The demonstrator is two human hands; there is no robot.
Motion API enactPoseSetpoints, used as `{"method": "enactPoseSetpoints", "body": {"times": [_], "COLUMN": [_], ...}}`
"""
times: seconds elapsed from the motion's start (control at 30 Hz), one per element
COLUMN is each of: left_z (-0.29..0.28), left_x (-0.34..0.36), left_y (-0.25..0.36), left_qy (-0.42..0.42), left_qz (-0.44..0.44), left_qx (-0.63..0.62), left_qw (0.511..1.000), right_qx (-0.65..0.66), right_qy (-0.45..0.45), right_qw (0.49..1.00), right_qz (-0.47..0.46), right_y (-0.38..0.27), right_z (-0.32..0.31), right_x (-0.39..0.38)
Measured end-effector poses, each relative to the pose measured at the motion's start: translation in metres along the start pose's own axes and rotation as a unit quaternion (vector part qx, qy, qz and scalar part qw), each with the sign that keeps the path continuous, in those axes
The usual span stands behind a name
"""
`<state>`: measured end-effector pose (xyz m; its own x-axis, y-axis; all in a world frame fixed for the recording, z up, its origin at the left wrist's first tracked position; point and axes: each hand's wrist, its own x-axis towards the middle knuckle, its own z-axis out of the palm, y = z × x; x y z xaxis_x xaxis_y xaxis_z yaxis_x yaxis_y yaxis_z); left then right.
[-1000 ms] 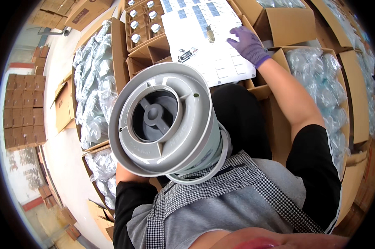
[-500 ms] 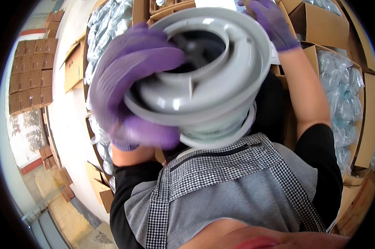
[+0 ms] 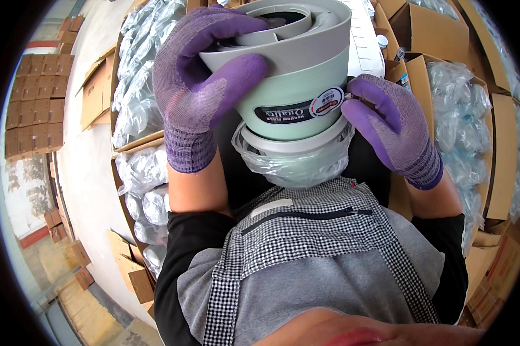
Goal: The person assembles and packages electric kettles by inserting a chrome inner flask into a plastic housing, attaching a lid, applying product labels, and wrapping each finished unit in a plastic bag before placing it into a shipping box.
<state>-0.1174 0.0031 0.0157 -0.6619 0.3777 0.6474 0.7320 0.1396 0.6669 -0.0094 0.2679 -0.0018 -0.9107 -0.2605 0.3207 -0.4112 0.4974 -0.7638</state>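
Head view: what are we holding?

"Our left hand [image 3: 185, 98] grasps the flask [image 3: 288, 86] by its upper end, before our apron [image 3: 294, 236]; our right hand [image 3: 401, 124] bends beside the sticker [image 3: 327, 102], pinching what, if anything, we can't tell."

"Step?"

"Probably tending that sticker; next calls for a steady left grip."

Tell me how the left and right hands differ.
The left hand grips the grey rim of the green container, fingers over it, thumb outside; the right hand has thumb and fingertips close together beside the round label. The left hand sits higher in view than the right hand. Both are gloved in purple.
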Motion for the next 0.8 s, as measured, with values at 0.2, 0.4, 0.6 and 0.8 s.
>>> {"method": "enactPoseSetpoints", "body": {"times": [0.2, 0.4, 0.6, 0.8], "left_z": [0.011, 0.009, 0.004, 0.014], "left_x": [0.007, 0.011, 0.007, 0.005], "left_y": [0.011, 0.006, -0.007, -0.018], "left_qy": [0.012, -0.009, -0.004, 0.015], "left_qz": [-0.002, 0.042, 0.012, 0.04], "left_qx": [0.007, -0.013, 0.018, 0.004], "left_qw": [1.0, 0.999, 1.0, 0.999], "right_qx": [-0.039, -0.073, 0.267, -0.597], "right_qy": [-0.031, 0.051, -0.036, -0.368], "right_qw": [0.998, 0.96, 0.943, 0.648], "right_qz": [0.042, -0.266, 0.196, 0.298], "right_y": [-0.012, -0.003, 0.142, 0.306], "right_z": [-0.003, -0.018, -0.126, -0.081], "right_x": [0.008, 0.008, 0.028, 0.025]}}
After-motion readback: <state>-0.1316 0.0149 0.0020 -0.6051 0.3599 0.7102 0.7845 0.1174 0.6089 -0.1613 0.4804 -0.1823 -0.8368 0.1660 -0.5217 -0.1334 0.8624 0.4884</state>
